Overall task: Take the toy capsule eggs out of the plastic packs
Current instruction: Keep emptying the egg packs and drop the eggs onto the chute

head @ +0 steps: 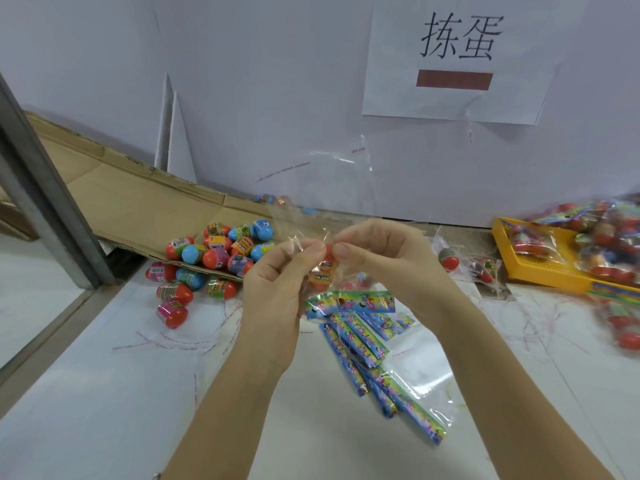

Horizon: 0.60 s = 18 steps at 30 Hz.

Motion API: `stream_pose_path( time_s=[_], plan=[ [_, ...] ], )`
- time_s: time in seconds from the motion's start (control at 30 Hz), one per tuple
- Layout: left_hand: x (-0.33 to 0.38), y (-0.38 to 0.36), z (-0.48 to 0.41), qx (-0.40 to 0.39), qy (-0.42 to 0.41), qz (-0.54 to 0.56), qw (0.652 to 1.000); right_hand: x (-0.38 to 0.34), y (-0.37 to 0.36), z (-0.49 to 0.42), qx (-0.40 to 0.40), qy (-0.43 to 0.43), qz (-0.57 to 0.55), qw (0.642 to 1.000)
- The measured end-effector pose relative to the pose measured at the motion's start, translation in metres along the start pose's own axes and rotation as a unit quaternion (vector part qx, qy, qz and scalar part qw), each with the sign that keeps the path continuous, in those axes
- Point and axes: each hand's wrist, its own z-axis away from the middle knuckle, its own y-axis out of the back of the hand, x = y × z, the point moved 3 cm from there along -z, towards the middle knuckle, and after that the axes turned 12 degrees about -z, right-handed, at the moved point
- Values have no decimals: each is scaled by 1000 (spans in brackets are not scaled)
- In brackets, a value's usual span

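loose eggs (214, 261) piled far left on the counter (104, 393), some on cardboard (138, 202). middle: left hand (277, 282) and right hand (384, 258) both have their fingers pinching a clear pack (346, 289) with an orange egg (322, 273) inside. emptied packs (367, 341) just below, yellow tray (533, 268) of full packs (602, 237) far right
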Motion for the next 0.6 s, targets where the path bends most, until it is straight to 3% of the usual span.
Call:
stream_pose_path(
  time_s=[0.27,0.5,0.6],
  plan=[
    [-1,1,-4,-58,7,-26,998,-3,2,-1,7,37,5,999],
    [1,7,-6,-10,-5,-29,1000,3,-6,-1,-54,15,-42,998],
    [8,23,-9,45,1,-1,999,16,-3,-14,29,-3,-96,995]
  ],
)
